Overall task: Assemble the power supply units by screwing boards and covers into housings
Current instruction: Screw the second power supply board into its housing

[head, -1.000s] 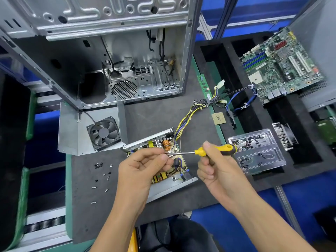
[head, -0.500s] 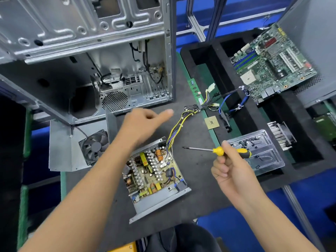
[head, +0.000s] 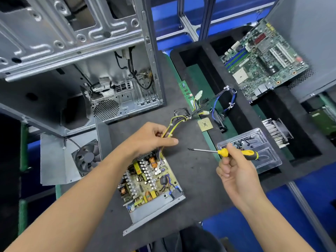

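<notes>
Left hand [head: 151,137] pinches yellow wires [head: 175,122] above board [head: 149,177]; right hand [head: 234,166] grips screwdriver [head: 225,152], tip in air. Board sits in open housing [head: 154,213] on mat. Cover [head: 60,160] with fan lies apart, unfitted; screwing likely unfinished.

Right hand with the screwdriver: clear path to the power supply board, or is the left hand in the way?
Probably yes. The left hand holds the wire bundle at the board's far edge, so most of the power supply board lies uncovered. The right hand holds the screwdriver beside it, with nothing between.
</notes>
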`<state>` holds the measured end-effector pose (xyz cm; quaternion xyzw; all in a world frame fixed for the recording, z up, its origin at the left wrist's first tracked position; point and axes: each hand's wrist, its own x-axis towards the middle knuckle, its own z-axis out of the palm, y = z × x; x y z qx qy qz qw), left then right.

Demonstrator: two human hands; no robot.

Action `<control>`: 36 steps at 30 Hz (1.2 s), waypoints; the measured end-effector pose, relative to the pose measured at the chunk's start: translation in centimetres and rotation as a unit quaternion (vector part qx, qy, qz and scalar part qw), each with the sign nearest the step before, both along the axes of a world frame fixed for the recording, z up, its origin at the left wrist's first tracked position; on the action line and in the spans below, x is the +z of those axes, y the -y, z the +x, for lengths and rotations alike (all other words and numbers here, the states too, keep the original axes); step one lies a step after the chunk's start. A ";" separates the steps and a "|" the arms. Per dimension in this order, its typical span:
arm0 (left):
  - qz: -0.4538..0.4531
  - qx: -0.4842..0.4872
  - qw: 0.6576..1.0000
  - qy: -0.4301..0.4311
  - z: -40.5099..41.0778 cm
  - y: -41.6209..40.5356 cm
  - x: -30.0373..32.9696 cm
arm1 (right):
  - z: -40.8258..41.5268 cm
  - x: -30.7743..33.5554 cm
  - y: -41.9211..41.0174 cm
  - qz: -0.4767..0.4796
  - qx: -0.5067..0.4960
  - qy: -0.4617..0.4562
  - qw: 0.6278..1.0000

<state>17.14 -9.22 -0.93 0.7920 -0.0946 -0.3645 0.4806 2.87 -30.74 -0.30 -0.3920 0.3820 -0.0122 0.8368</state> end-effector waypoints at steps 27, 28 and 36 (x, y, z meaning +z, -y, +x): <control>0.170 0.030 0.983 -0.068 0.9 -1.9 -1.3 | 0.8 -1.4 -2.2 -0.027 0.038 0.026 0.999; 0.204 -0.001 0.978 -0.047 1.0 -2.2 -1.0 | 0.8 -1.4 -2.3 -0.028 0.041 0.026 0.998; 0.247 0.113 0.962 0.017 -1.0 -2.8 -1.0 | 1.8 -1.6 -2.5 -0.071 0.067 0.046 0.994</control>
